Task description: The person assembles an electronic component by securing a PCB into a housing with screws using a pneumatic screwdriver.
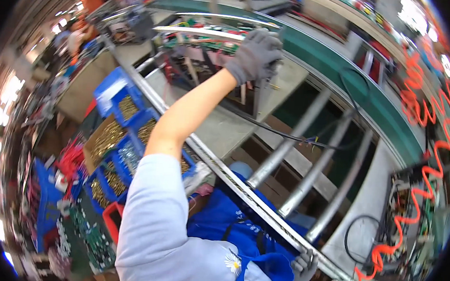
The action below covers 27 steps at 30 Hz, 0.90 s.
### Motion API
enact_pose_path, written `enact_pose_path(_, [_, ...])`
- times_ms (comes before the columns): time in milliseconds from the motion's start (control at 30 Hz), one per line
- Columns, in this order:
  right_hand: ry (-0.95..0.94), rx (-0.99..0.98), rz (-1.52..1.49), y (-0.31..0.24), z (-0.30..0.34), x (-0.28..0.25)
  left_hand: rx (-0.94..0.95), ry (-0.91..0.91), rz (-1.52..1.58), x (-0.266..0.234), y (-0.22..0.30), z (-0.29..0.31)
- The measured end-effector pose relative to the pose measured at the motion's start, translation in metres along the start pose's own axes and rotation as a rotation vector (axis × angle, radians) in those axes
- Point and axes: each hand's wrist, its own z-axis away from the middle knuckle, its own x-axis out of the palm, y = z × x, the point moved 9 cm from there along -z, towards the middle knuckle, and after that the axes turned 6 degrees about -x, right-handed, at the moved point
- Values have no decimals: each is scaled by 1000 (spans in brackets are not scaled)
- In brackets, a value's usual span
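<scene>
My left hand (257, 58), in a grey glove, reaches far forward. Its fingers are closed round the right end of a metal frame (198, 32) holding green circuit boards. The frame stands on a pale board (287, 74) on the conveyor line; the glove hides its near corner. My right hand (303, 268), also gloved, is low by my body at the near metal rail (267, 211). Its fingers are curled in, and whatever they may hold cannot be made out.
Metal rollers (303, 141) lie beyond the rail, with a black cable (275, 131) across them. Blue bins (108, 182) of brass-coloured parts stand at left, near loose circuit boards (90, 235). A coiled orange hose (414, 190) hangs at right. A green belt (340, 65) runs behind.
</scene>
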Motion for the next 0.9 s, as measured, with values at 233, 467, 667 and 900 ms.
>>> enact_pose_path(233, [311,-983,1394,-79,1,30,-102,-47,-221,-10,-92,35])
enact_pose_path(467, [311,-1339,2434,-49,-31,82,-324,-223,-458,4,-81,44])
enact_pose_path(667, [420,-1340,2394,-61,-26,71,-380,-799,-55,195,78,71])
enact_pose_path(900, [442,-1276,2390,-57,-26,69,-864,-970,71,333,59,77])
